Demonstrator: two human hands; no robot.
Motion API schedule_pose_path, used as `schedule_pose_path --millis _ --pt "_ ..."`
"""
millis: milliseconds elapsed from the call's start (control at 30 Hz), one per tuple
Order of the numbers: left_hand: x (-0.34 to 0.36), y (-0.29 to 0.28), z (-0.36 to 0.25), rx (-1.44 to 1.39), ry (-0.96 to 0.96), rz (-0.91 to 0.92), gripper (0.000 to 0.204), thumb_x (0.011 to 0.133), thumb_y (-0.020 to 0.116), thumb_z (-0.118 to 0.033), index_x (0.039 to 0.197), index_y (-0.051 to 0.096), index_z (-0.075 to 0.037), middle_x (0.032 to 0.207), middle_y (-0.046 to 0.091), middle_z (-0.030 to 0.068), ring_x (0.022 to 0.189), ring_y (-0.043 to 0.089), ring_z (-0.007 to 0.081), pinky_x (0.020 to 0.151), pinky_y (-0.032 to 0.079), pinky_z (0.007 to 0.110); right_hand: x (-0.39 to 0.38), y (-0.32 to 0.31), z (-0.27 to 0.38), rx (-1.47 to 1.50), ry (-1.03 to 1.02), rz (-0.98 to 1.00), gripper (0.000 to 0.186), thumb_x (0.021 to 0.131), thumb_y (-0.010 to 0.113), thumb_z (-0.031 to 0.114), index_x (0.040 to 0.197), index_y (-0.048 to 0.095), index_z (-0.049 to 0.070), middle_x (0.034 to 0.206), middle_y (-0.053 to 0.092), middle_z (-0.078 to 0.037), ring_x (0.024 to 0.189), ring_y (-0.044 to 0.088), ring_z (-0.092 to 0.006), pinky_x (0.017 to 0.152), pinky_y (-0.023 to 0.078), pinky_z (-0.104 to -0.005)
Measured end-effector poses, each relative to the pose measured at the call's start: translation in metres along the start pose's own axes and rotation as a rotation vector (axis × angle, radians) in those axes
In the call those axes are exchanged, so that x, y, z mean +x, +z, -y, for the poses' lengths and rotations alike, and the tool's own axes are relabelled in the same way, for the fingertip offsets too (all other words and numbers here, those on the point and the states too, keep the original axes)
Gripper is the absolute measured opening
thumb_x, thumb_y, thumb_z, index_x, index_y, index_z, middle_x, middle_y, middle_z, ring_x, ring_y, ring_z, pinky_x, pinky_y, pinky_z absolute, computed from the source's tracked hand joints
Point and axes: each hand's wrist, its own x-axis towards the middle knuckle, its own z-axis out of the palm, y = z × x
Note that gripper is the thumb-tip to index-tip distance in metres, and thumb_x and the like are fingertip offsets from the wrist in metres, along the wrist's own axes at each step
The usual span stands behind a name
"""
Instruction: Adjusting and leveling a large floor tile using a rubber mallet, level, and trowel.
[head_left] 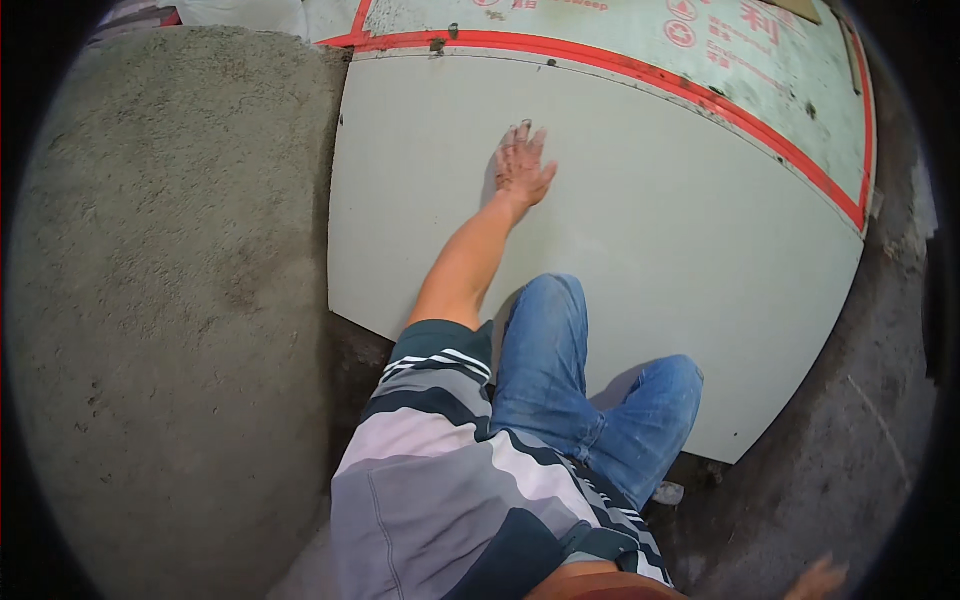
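Note:
A large pale grey floor tile [430, 190] lies in front of me, and my bent knees in blue jeans [545, 360] are over its near part. Reaching out on a straight arm, my left hand [522, 170] rests palm down on the tile's far left area, fingers spread and holding nothing. At the lower right edge, well away from the tile, part of my right hand [818, 580] shows. It is smeared by motion, so its fingers and anything in them cannot be made out.
Left of the tile is a rough bed of grey mortar [180, 250]. Red tape [560, 47] runs along the far edge, bordering a pale printed protective sheet [600, 25]. Dark bare floor [850, 400] lies to the right. A small pale scrap [668, 493] is near my knee.

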Motion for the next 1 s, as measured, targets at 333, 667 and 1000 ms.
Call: schedule_pose_path --millis 333,667,1000 --pt "0.063 0.019 -0.014 -0.030 0.098 -0.289 0.067 0.075 0.059 -0.036 0.132 0.033 -0.010 0.136 0.028 0.0134 0.129 0.022 0.0336 0.105 0.015 0.053 0.046 -0.145 0.330 0.811 -0.517 0.783 0.044 0.087 0.052 0.013 0.126 0.039 -0.002 0.130 0.039 -0.021 0.119 0.039 -0.0380 0.098 0.033 -0.0402" --pt "0.070 0.023 -0.009 -0.039 0.146 -0.388 0.063 0.071 0.061 -0.036 0.123 0.038 -0.008 0.129 0.034 0.0145 0.123 0.028 0.0336 0.103 0.019 0.051 0.031 -0.158 0.343 0.863 -0.391 0.830 0.045 0.085 0.053 0.011 0.125 0.041 -0.004 0.124 0.044 -0.023 0.115 0.043 -0.0378 0.095 0.036 -0.0409" --pt "-0.006 -0.003 -0.003 -0.104 0.158 -0.332 0.058 0.079 0.059 -0.030 0.128 0.035 -0.009 0.130 0.033 0.0161 0.123 0.029 0.0328 0.102 0.020 0.052 -0.095 -0.125 0.230 0.867 -0.118 0.841 0.048 0.080 0.057 0.015 0.121 0.044 -0.006 0.120 0.047 -0.025 0.114 0.044 -0.0394 0.098 0.034 -0.0416"
